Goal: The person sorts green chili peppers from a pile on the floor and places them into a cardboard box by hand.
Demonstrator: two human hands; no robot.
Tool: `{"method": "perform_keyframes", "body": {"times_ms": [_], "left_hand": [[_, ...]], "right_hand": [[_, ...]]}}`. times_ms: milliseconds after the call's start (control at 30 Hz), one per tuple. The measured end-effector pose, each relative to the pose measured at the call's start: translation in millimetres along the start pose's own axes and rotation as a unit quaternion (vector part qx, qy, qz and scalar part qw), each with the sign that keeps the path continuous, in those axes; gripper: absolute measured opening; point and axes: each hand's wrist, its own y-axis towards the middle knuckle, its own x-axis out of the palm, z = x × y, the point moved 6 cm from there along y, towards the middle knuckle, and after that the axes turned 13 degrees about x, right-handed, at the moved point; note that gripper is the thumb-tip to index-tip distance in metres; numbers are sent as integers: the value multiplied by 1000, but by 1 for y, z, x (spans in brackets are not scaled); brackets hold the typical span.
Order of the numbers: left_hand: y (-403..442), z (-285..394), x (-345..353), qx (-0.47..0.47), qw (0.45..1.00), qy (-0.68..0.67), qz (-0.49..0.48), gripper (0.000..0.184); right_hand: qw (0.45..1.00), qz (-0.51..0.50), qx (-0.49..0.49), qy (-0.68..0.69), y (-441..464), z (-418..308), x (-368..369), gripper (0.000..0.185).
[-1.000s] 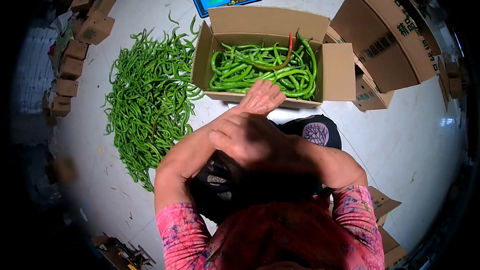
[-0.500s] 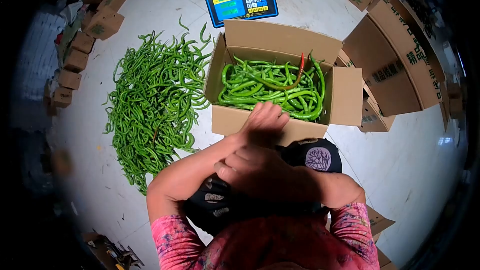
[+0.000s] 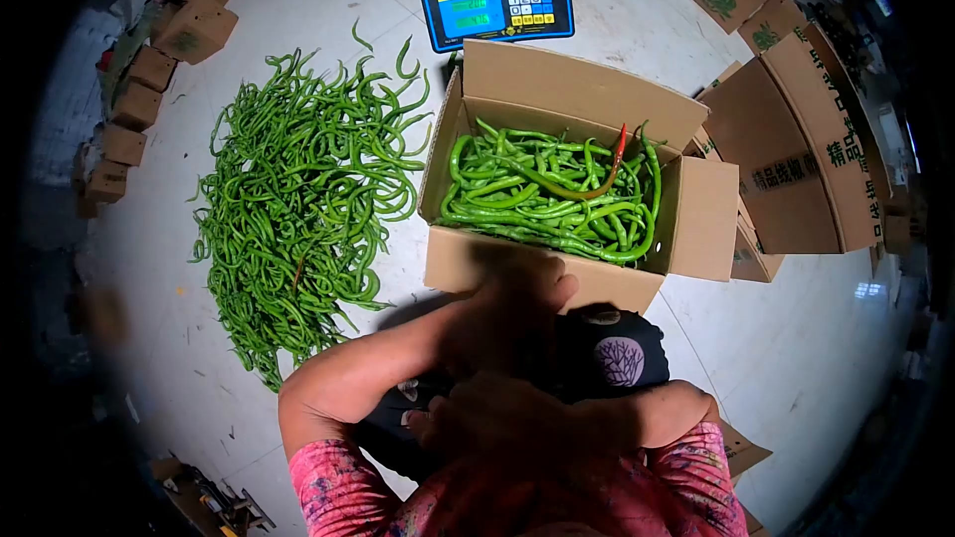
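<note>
My left hand [image 3: 517, 303] is in deep shadow in front of the cardboard box [image 3: 547, 273], close to its front flap. Only a rounded finger or thumb tip catches light, so its grip is unclear. Nearer my body, over the lap, my right hand [image 3: 487, 423] lies in shadow with curled fingers; whatever may be inside is hidden. Long green chili peppers [image 3: 517, 194] fill the box loosely, and a red-tipped pepper [image 3: 602, 179] rests on top. Left of the box, a large heap of green chili peppers [image 3: 288, 199] spreads over the floor.
A digital scale display [image 3: 497, 5] stands behind the box. More cardboard cartons [image 3: 796, 159] with printed lettering are at the right, and small boxes [image 3: 139, 104] line the far left. A few stray peppers [image 3: 406, 60] lie at the heap's upper edge.
Both hands have drawn back toward my body, the left one away from the box's front edge into shadow. The camera view has shifted slightly. The peppers in the box look the same.
</note>
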Motion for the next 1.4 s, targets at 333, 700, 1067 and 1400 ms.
{"method": "perform_keyframes", "body": {"times_ms": [333, 700, 1067, 1400], "left_hand": [[-27, 42, 24, 129, 965, 51, -224, 18], [-35, 39, 38, 139, 970, 69, -187, 21], [-42, 31, 49, 124, 971, 34, -201, 26], [-38, 38, 33, 125, 973, 44, -189, 22]], "right_hand": [[997, 5, -14, -75, 12, -13, -3, 35], [999, 3, -22, -37, 14, -10, 10, 34], [996, -56, 2, -72, 15, -4, 5, 42], [993, -49, 27, -107, 19, -2, 8, 45]]}}
